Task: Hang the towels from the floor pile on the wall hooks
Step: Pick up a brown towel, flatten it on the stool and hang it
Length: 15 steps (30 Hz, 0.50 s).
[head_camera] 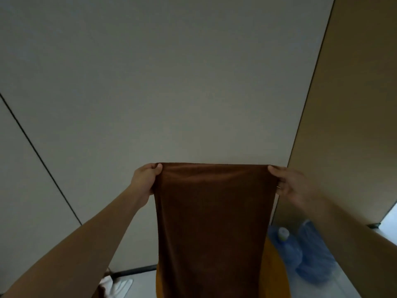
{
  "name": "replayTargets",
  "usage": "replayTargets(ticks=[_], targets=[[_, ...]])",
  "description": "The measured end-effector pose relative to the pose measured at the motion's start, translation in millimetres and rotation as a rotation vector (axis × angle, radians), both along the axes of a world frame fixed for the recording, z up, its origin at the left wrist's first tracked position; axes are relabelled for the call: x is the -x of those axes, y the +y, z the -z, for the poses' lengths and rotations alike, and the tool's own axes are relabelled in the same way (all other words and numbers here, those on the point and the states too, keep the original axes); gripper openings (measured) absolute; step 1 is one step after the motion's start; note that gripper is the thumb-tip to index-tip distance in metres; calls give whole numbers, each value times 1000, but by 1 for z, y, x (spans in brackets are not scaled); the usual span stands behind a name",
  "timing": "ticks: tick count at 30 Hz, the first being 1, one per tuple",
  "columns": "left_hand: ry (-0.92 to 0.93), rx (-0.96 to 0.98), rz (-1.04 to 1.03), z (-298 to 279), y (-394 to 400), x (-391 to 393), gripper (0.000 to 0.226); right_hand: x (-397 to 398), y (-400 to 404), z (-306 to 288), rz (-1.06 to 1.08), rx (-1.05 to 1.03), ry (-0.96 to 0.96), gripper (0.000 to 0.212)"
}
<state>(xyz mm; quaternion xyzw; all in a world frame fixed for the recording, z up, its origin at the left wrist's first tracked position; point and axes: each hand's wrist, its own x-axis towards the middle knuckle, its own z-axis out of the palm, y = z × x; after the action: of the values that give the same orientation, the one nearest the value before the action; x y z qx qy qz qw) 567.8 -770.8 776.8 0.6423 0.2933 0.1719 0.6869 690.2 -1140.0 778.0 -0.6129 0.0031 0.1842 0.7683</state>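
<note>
**A:** Where do you stand with the towels?

**B:** You have one in hand. Your left hand [144,180] pinches the top left corner of the brown towel [214,222], thumb on the near face and the other fingers curled behind the cloth. Your right hand [287,183] grips the top right corner the same way, thumb on top at the edge. The top hem is stretched fairly flat between them and the rest hangs straight down in front of you, close to the pale wall [171,82].

**A:** So is it hung?

**B:** Not yet, by my reading. No hook shows anywhere on the wall in this view, so I cannot tell you how near one is. You look to be at the spreading or lifting stage, with the hooking itself left to do.

**A:** And the pile?

**B:** Down at the lower left, on the floor [343,282], there is some pale cloth [120,286], which may be part of the pile; I cannot say how many towels remain. Something orange [277,265] sits behind the hanging towel, mostly hidden, so I won't name it. No towel already hung is in sight.

**A:** Anything written that helps?

**B:** Nothing legible. The towel shows no tag or brand. Two blue water bottles [300,250] stand on the floor to your right by the wooden panel [354,104], one with a pale cap, and no label on them can be read.
</note>
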Motion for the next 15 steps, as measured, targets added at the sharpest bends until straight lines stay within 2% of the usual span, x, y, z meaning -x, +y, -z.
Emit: replayTargets(ticks=[4,8,15], targets=[[-61,-17,-31,-27,18,-26,10,-37,28,-22,48,-12,-29,25],[-199,-13,-17,-60,34,-50,10,-71,46,-57,99,-35,-166,31],[-377,-33,56,-111,42,-65,16,-81,50,-114,94,-146,-340,29]])
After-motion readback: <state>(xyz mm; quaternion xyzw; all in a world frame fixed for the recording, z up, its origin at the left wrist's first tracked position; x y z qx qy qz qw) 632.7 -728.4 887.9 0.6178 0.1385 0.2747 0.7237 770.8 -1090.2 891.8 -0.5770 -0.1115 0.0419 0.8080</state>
